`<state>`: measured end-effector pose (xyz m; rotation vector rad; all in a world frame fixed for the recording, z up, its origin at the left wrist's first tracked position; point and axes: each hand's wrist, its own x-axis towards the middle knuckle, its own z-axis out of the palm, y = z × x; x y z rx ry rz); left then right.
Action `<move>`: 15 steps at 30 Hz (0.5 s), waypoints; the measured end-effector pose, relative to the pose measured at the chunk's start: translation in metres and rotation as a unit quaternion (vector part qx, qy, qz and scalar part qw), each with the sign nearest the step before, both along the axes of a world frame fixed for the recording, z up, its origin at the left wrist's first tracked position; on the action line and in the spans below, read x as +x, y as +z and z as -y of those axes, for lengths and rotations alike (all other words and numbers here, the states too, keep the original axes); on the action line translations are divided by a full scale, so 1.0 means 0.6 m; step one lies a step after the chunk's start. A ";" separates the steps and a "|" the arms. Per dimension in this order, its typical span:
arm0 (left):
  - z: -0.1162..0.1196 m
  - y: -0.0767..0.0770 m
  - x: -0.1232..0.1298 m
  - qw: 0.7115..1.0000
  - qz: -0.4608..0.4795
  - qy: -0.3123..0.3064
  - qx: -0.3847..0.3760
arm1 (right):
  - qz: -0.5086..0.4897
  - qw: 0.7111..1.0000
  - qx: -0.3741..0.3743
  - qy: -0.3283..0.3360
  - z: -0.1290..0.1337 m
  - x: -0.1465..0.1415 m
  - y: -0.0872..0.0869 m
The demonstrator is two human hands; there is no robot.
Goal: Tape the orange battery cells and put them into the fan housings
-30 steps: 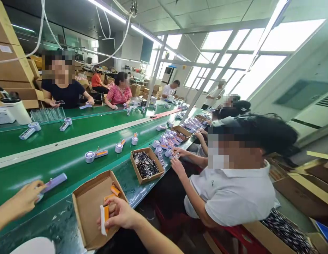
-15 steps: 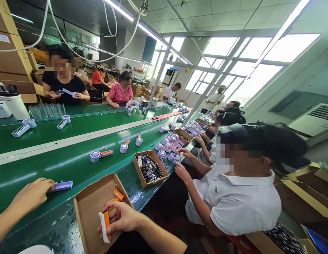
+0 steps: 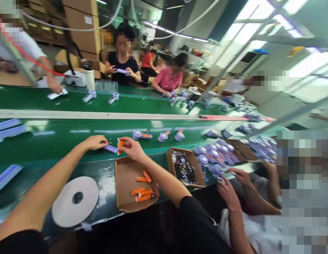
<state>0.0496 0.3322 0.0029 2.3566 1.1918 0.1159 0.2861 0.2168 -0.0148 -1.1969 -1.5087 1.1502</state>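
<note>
Fingers bent, my left hand (image 3: 96, 142) grips one end of a lavender fan housing (image 3: 111, 149) on the green belt. The held end is hidden under the fingers. Close to the other end, my right hand (image 3: 132, 149) pinches an orange battery (image 3: 121, 144) with a white strip along its side. The battery stands roughly upright there; I cannot tell whether it touches the housing. Below my right forearm, a shallow cardboard box (image 3: 123, 201) contains several more orange batteries (image 3: 143, 198).
A large white reel (image 3: 63, 208) lies between my forearms. More lavender housings (image 3: 9, 176) are at left. Fans (image 3: 137, 134) with orange batteries sit farther along the belt. A box of dark parts (image 3: 183, 165) stands right, by a co-worker's hands (image 3: 228, 190). Other people sit across the belt.
My view has swung left. My right hand has carried the orange battery from above the cardboard box to the lavender housing; my left hand still keeps hold of that housing.
</note>
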 end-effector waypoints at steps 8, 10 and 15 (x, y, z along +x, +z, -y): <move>0.018 -0.038 0.007 0.996 -0.046 0.071 0.001 | 0.297 0.950 0.077 0.053 -0.077 -0.054 -0.028; 0.021 -0.039 0.010 0.995 -0.045 0.086 0.004 | 0.357 0.928 0.088 0.064 -0.073 -0.056 -0.025; 0.059 -0.002 0.032 0.995 -0.008 0.094 0.028 | 0.502 0.857 0.081 0.082 -0.027 -0.070 0.024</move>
